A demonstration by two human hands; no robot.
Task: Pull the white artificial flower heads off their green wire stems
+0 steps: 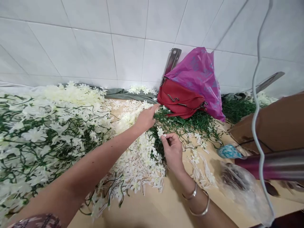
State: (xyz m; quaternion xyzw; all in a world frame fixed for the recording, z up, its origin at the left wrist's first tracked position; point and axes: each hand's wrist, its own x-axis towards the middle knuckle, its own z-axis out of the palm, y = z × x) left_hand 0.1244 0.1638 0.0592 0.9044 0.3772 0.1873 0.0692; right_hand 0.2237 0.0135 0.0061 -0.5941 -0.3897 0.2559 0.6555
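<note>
My right hand (173,151) is closed in a pinch, thumb and forefinger on a small white artificial flower (160,131). Farther up and to the left, my left hand (146,119) reaches over the heap with a finger stretched out, beside the green plastic stems (190,124) and the red handbag (177,98). Its other fingers are partly hidden. Loose white petals with pale stalks (142,161) lie below that hand. To the left spreads a large heap of white flowers on dark green stems (54,133).
On top of the stems, the handbag leans against a purple plastic bag (199,69). At right lie a blue-white bundle (229,151), a clear plastic bag (247,186) and a metallic pink bottle (270,163). A white cable (255,95) hangs in front. White tiles (128,57) back the table.
</note>
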